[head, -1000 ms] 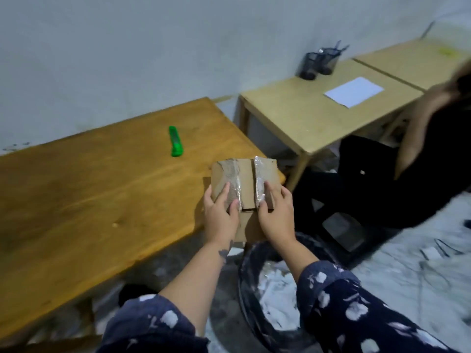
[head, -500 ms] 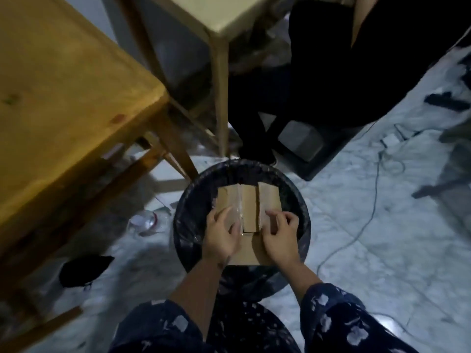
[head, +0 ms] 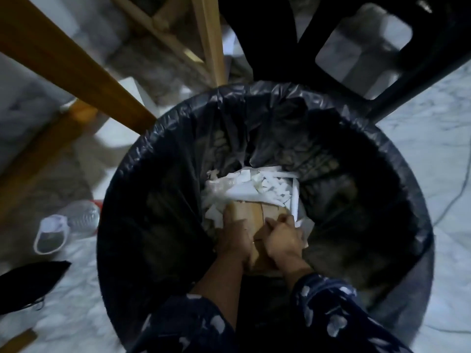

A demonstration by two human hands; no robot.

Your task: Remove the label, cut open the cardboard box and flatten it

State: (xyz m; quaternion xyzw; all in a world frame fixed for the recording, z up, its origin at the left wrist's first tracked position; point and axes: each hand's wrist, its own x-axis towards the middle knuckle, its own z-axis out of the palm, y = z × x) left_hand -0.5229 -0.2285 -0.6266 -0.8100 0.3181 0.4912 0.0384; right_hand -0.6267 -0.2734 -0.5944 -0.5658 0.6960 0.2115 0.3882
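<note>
Box (head: 257, 215) now deep in bin (head: 132, 189), half-hidden by hands.

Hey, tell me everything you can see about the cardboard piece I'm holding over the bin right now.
The cardboard is a brown, flattened piece with a dark slit or seam running down its middle. It sits low inside the black-lined trash bin, above white paper scraps. The left hand holds its left side and the right hand grips its right side, covering most of it. Tape or label cannot be made out here.
</note>
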